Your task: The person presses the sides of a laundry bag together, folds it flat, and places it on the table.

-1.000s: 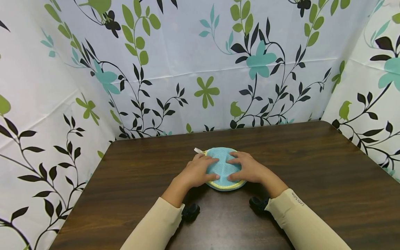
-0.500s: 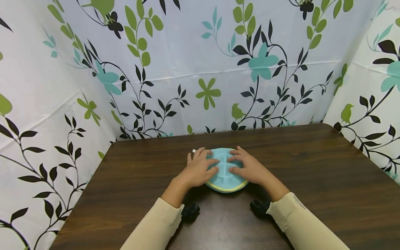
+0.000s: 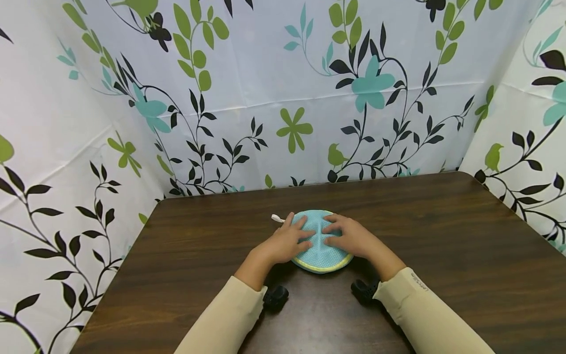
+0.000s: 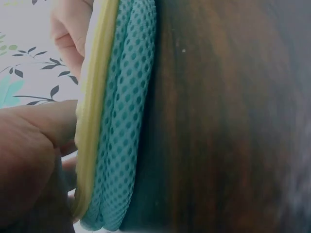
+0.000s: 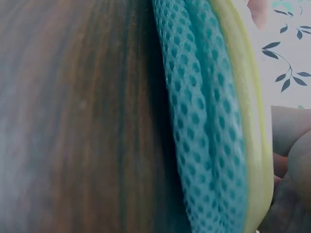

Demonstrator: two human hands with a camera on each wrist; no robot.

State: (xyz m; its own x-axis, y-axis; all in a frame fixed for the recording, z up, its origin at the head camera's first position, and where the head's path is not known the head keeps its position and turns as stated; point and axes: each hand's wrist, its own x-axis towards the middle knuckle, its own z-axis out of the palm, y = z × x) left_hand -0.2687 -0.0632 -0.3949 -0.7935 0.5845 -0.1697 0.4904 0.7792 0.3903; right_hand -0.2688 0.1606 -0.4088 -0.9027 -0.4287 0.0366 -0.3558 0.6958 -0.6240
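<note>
A round, light blue mesh pouch with yellow edging lies flat on the table, and a white tag sticks out at its back left. Spread over the left part of its top is my left hand, fingers extended. My right hand rests on the right part, with its fingers also spread. Up close in the left wrist view, the pouch's mesh side and yellow edging rise from the table. The right wrist view shows the opposite mesh side. What is inside the pouch is hidden.
The dark wooden table extends on all sides of the pouch. Behind it and at both sides hang white curtains with a leaf and bird print. Black wrist devices sit under both forearms.
My left hand lifted slightly off the tag side, then came back down further right onto the pouch. My right hand shifted only a little on the pouch top. The pouch stays in about the same place.
</note>
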